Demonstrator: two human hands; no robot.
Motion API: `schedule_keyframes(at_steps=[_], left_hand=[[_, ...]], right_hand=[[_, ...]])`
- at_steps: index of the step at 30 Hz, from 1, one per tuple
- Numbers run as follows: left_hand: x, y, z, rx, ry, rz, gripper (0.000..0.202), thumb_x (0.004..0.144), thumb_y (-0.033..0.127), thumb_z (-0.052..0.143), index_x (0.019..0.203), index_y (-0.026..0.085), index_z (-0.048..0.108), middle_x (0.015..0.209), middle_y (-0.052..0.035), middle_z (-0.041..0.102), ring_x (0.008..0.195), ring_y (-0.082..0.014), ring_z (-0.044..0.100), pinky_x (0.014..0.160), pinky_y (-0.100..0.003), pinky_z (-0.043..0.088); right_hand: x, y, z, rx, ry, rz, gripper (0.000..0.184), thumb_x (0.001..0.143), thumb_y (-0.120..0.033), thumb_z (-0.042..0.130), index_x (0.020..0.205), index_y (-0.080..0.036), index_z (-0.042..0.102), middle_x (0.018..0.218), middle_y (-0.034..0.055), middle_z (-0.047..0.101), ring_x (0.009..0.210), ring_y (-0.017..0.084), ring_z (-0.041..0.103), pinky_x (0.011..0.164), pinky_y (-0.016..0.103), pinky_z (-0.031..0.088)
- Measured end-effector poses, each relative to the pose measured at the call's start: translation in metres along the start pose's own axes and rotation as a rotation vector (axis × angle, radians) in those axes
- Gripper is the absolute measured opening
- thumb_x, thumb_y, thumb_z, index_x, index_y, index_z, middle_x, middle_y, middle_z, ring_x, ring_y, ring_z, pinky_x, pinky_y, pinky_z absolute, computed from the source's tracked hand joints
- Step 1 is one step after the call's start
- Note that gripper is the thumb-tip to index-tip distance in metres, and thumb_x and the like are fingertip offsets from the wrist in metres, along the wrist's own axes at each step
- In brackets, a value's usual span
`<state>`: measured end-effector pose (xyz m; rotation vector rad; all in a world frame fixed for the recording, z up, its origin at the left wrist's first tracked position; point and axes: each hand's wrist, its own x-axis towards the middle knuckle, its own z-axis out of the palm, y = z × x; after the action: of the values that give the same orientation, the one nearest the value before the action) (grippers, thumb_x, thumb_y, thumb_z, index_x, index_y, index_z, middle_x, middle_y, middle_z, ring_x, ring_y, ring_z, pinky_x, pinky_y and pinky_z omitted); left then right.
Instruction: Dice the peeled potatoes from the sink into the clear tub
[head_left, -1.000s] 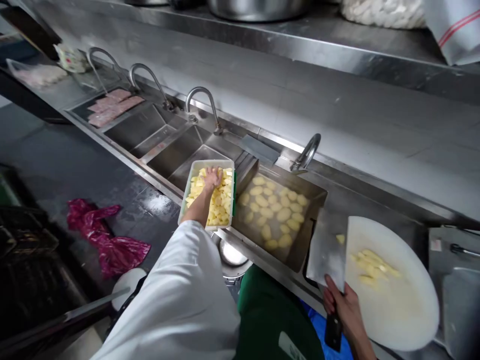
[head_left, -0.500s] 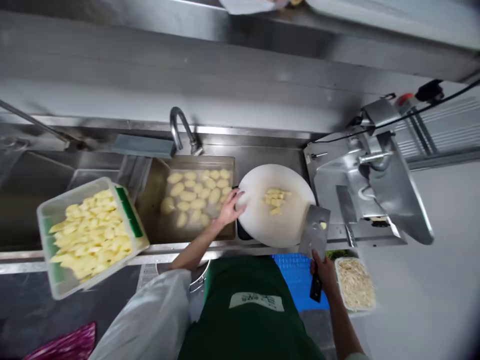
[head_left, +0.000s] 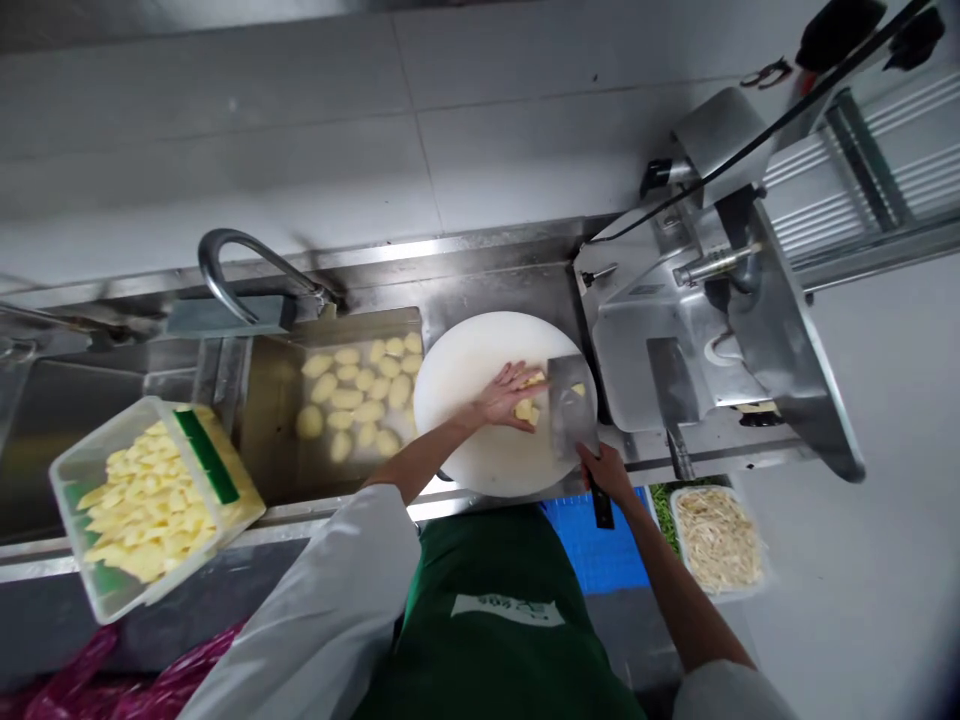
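On the round white cutting board (head_left: 480, 340), my left hand (head_left: 504, 397) lies with its fingers spread, touching a small heap of potato pieces (head_left: 527, 410). My right hand (head_left: 606, 470) grips the black handle of a cleaver (head_left: 566, 410). The broad blade is over the board's right side, just right of the pieces, and one bit of potato sticks to it. Peeled whole potatoes (head_left: 346, 398) sit in water in the sink to the left. A clear plastic tub (head_left: 64, 480) full of cut potato chunks (head_left: 150, 500) rests tilted on the sink's front edge.
A curved faucet (head_left: 217, 265) rises behind the sink. Right of the board stands a metal slicing machine (head_left: 780, 330), with a second cleaver (head_left: 667, 385) lying on it. Below are a blue crate (head_left: 592, 550) and a tub of pale shreds (head_left: 716, 540). A purple plastic bag (head_left: 172, 680) lies lower left.
My left hand has moved from the board's left edge to the potato pieces. The cleaver has come leftward over the board, beside them. The view has shifted.
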<state>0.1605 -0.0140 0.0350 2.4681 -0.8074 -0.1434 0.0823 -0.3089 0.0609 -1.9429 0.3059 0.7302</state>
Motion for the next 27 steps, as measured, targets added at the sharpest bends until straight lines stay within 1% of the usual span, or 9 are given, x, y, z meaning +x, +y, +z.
schedule_keyframes(at_steps=[2,5,8,11,15,19,23,25,27], left_hand=[[0.003,0.008,0.005,-0.001,0.037,-0.042,0.102,0.061,0.071,0.080,0.149,0.031,0.045,0.159,-0.0075,0.032,0.150,-0.0402,0.015,0.123,-0.059,0.011],[0.002,0.017,0.008,-0.002,0.085,-0.101,0.100,0.063,0.071,0.078,0.148,0.029,0.046,0.161,-0.0082,0.029,0.151,-0.0405,0.012,0.123,-0.058,0.012],[0.000,0.023,0.009,0.002,0.127,-0.140,0.102,0.065,0.072,0.076,0.150,0.026,0.043,0.162,-0.0105,0.023,0.150,-0.0410,0.012,0.123,-0.058,0.013],[-0.002,0.028,0.012,-0.007,0.213,-0.199,0.101,0.067,0.073,0.073,0.150,0.025,0.043,0.163,-0.0122,0.017,0.150,-0.0412,0.014,0.122,-0.058,0.016],[-0.008,0.031,0.020,-0.050,0.355,-0.254,0.085,0.073,0.068,0.071,0.143,0.024,0.052,0.163,-0.0116,0.015,0.149,-0.0372,0.020,0.121,-0.055,0.023],[-0.021,0.031,0.024,-0.085,0.466,-0.288,0.070,0.078,0.059,0.069,0.136,0.023,0.058,0.161,-0.0114,0.023,0.147,-0.0334,0.026,0.121,-0.055,0.026],[-0.039,0.030,0.019,-0.155,0.582,-0.261,0.066,0.078,0.055,0.070,0.135,0.022,0.058,0.159,-0.0119,0.027,0.145,-0.0326,0.030,0.119,-0.054,0.029],[-0.053,0.030,0.010,-0.187,0.643,-0.267,0.067,0.078,0.053,0.071,0.136,0.024,0.056,0.158,-0.0111,0.027,0.144,-0.0328,0.031,0.119,-0.054,0.030],[-0.075,0.029,-0.004,-0.202,0.714,-0.286,0.068,0.077,0.052,0.072,0.138,0.025,0.055,0.158,-0.0104,0.027,0.143,-0.0332,0.031,0.118,-0.054,0.031]], right_hand=[[0.011,-0.010,0.006,0.006,-0.066,-0.017,0.044,0.078,-0.062,0.062,0.063,-0.023,0.047,0.043,-0.0020,0.054,0.034,0.014,0.051,0.037,0.025,0.039],[0.017,-0.019,0.020,-0.022,-0.101,-0.057,0.040,0.081,-0.057,0.058,0.064,-0.023,0.046,0.043,-0.0025,0.054,0.034,0.014,0.051,0.038,0.025,0.040],[0.016,-0.025,0.037,-0.051,-0.122,-0.090,0.036,0.084,-0.053,0.055,0.066,-0.023,0.047,0.043,-0.0028,0.054,0.035,0.013,0.051,0.039,0.024,0.041],[0.012,-0.031,0.053,-0.046,-0.157,-0.112,0.033,0.085,-0.050,0.054,0.067,-0.024,0.045,0.043,-0.0043,0.053,0.033,0.013,0.049,0.037,0.023,0.038],[0.004,-0.039,0.075,0.001,-0.185,-0.131,0.030,0.085,-0.048,0.052,0.069,-0.025,0.042,0.041,-0.0063,0.050,0.031,0.012,0.047,0.035,0.023,0.036],[-0.006,-0.043,0.094,0.018,-0.194,-0.121,0.029,0.084,-0.049,0.052,0.071,-0.025,0.043,0.041,-0.0060,0.050,0.032,0.013,0.047,0.036,0.024,0.037],[-0.017,-0.050,0.109,-0.028,-0.173,-0.127,0.030,0.083,-0.050,0.052,0.071,-0.024,0.045,0.042,-0.0052,0.050,0.034,0.014,0.048,0.038,0.024,0.037],[-0.025,-0.058,0.119,-0.064,-0.168,-0.152,0.030,0.084,-0.052,0.051,0.073,-0.024,0.047,0.043,-0.0052,0.050,0.035,0.014,0.049,0.039,0.024,0.038],[-0.035,-0.070,0.133,-0.111,-0.178,-0.198,0.031,0.084,-0.052,0.052,0.074,-0.023,0.050,0.044,-0.0048,0.051,0.037,0.015,0.050,0.041,0.024,0.039]])
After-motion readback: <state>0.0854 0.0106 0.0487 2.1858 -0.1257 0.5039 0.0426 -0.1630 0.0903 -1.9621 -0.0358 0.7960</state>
